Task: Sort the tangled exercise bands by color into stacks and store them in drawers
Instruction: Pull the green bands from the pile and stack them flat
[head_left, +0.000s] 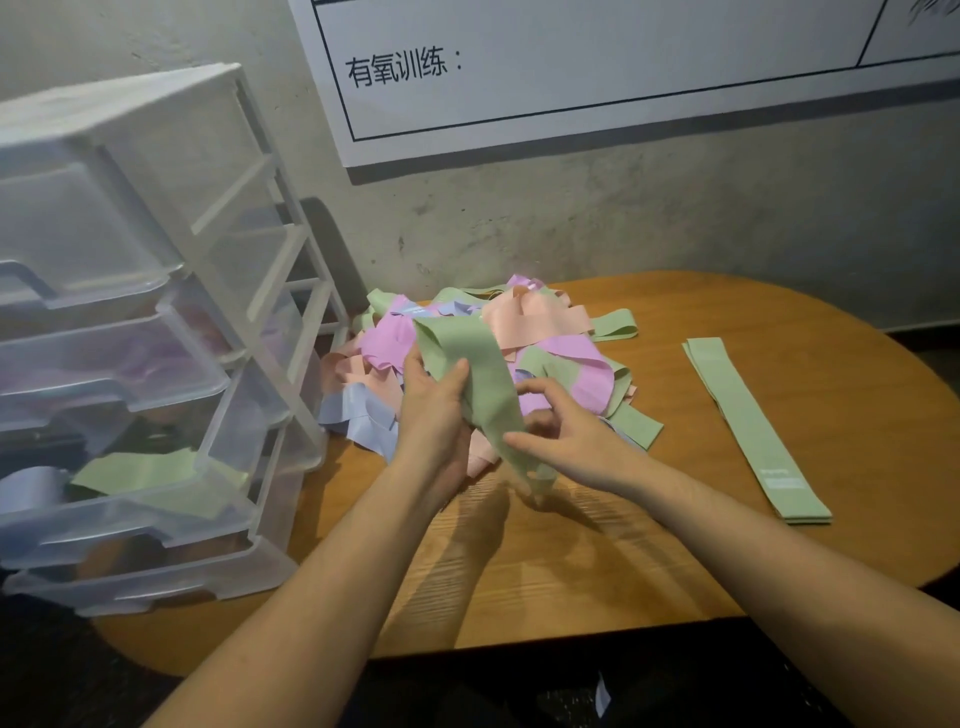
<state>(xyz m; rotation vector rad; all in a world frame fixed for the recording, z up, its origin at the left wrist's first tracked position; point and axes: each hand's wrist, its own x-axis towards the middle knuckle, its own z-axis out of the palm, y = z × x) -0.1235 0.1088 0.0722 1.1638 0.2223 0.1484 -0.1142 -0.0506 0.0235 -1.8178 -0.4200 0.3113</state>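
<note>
Both hands pinch one green band (483, 379) above the tangled pile (550, 332): left hand (434, 410) high, right hand (566, 436) lower. It looks light, limp and stretchy, best held near its ends.

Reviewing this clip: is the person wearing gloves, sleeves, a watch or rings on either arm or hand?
Nothing worn is visible. The left hand and right hand are bare, with no gloves and no rings that show. Both forearms are uncovered up to the frame's edge, with no sleeves, watch, bracelet or markings in view.
</note>
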